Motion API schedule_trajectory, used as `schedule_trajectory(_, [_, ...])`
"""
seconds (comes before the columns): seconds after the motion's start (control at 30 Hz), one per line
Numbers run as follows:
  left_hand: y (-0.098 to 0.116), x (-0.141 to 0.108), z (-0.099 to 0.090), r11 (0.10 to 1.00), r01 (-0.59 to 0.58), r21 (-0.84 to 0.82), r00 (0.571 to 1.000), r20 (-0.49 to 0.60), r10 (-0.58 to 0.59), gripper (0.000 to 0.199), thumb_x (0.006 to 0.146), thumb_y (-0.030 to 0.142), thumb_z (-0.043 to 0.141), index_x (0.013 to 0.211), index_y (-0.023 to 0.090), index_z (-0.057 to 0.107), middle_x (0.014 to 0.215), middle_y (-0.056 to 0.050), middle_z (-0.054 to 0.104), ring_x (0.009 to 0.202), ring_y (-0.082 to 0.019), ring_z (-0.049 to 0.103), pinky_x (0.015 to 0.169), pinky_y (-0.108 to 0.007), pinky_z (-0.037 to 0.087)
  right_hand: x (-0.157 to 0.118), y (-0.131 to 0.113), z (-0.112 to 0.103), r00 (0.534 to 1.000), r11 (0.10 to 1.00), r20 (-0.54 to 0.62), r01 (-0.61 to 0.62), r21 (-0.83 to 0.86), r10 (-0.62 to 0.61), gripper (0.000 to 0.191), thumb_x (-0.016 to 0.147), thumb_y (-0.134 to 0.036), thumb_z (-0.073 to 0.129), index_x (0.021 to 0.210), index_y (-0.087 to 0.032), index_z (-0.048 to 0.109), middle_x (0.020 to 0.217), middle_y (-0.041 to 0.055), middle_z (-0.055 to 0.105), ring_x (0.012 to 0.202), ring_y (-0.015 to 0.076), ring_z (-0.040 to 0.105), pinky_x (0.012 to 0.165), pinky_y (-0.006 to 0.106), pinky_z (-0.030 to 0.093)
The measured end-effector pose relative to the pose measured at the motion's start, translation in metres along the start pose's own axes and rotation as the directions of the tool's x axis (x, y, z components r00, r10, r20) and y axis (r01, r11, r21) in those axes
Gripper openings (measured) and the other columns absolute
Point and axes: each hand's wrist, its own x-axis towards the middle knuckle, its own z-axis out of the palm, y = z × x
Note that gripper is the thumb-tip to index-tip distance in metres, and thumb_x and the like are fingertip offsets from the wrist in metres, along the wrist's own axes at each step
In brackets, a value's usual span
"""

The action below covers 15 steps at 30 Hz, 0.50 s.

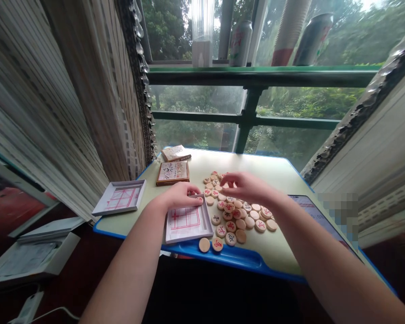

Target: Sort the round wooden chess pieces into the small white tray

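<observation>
Round wooden pieces with red or dark characters, some blank side up, lie heaped in the middle of the pale table. My left hand is over the far edge of a white open tray with red lines inside, its fingers closed on a piece with a red mark. Above the far part of the heap hangs my right hand, fingers curled; whether it grips a piece is hidden. Two pieces, one blank and one red-marked, rest by the table's near blue edge.
A second white tray sits at the table's left edge. Two flat decorated boxes lie behind my left hand. A tablet-like screen is on the right, partly behind my right forearm. Cans stand on the window ledge.
</observation>
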Motion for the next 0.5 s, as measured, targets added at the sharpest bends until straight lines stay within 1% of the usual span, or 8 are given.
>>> schedule_trajectory(0.03, [0.000,0.000,-0.001,1.000,0.000,-0.006,1.000,0.000,0.000,0.039,0.067,0.048,0.064,0.094,0.020,0.071,0.086,-0.004,0.067,0.079,-0.020,0.060,0.067,-0.027,0.043,-0.002,-0.001,-0.002,0.995,0.998,0.098,0.000,-0.068,0.007,0.024,0.074,-0.040,0.060,0.085,-0.021,0.069,0.077,0.0029,0.066,0.064,0.0149,0.055,0.055,0.026,0.037])
schedule_trajectory(0.07, [0.001,0.000,-0.001,1.000,0.002,-0.009,1.000,-0.006,-0.002,0.040,0.067,0.048,0.065,0.094,0.020,0.070,0.085,-0.004,0.067,0.079,-0.020,0.060,0.066,-0.027,0.043,-0.005,-0.002,-0.003,0.987,0.990,0.160,-0.005,-0.144,0.028,0.023,0.072,-0.041,0.061,0.082,-0.022,0.070,0.074,0.0029,0.066,0.061,0.0149,0.055,0.053,0.026,0.035])
schedule_trajectory(0.1, [0.001,0.000,-0.001,1.000,0.005,-0.009,1.000,-0.016,-0.005,0.040,0.066,0.048,0.066,0.094,0.020,0.070,0.084,-0.003,0.067,0.078,-0.020,0.061,0.066,-0.027,0.043,-0.007,-0.003,-0.001,0.983,0.977,0.178,-0.013,-0.214,0.052,0.023,0.071,-0.042,0.062,0.079,-0.022,0.070,0.072,0.0033,0.066,0.060,0.0152,0.055,0.053,0.026,0.034])
schedule_trajectory(0.2, [-0.001,0.001,0.000,1.000,0.010,-0.007,0.999,-0.044,-0.010,0.037,0.065,0.048,0.067,0.089,0.020,0.070,0.081,-0.003,0.067,0.076,-0.020,0.061,0.065,-0.027,0.043,-0.014,-0.004,0.010,0.992,0.948,0.109,-0.022,-0.318,0.060,0.029,0.071,-0.045,0.060,0.087,-0.023,0.070,0.079,0.0056,0.067,0.065,0.0175,0.057,0.054,0.026,0.034])
schedule_trajectory(0.27, [-0.001,0.002,0.001,1.000,-0.002,0.001,0.997,-0.072,0.002,0.035,0.065,0.046,0.068,0.088,0.021,0.070,0.083,-0.003,0.067,0.077,-0.020,0.061,0.065,-0.027,0.044,-0.018,-0.004,0.020,0.996,0.945,0.082,0.008,-0.327,0.020,0.032,0.071,-0.040,0.059,0.097,-0.024,0.069,0.086,0.0066,0.067,0.074,0.0197,0.059,0.057,0.027,0.037])
schedule_trajectory(0.33, [0.000,0.002,0.001,0.999,-0.030,0.042,0.992,-0.124,0.035,0.032,0.066,0.044,0.068,0.087,0.021,0.068,0.086,-0.003,0.066,0.080,-0.020,0.060,0.067,-0.028,0.044,-0.019,-0.004,0.027,0.999,0.937,0.043,0.043,-0.348,-0.030,0.033,0.070,-0.034,0.058,0.100,-0.025,0.068,0.092,0.0067,0.067,0.083,0.0217,0.059,0.061,0.027,0.038])
schedule_trajectory(0.4, [0.002,0.001,0.000,0.991,-0.061,0.116,0.979,-0.184,0.082,0.029,0.066,0.043,0.068,0.083,0.020,0.065,0.086,-0.003,0.064,0.081,-0.020,0.059,0.069,-0.029,0.043,-0.019,-0.004,0.030,0.998,0.928,0.019,0.056,-0.368,-0.053,0.029,0.070,-0.033,0.057,0.095,-0.024,0.069,0.094,0.0066,0.066,0.087,0.0226,0.058,0.062,0.028,0.039])
schedule_trajectory(0.5, [0.006,-0.002,-0.002,0.970,-0.087,0.228,0.964,-0.228,0.140,0.028,0.066,0.044,0.068,0.076,0.019,0.061,0.085,-0.003,0.060,0.081,-0.020,0.056,0.070,-0.030,0.042,-0.018,-0.004,0.030,0.999,0.923,0.031,0.024,-0.384,-0.014,0.022,0.068,-0.033,0.058,0.082,-0.022,0.070,0.089,0.0073,0.066,0.084,0.0228,0.058,0.061,0.028,0.038])
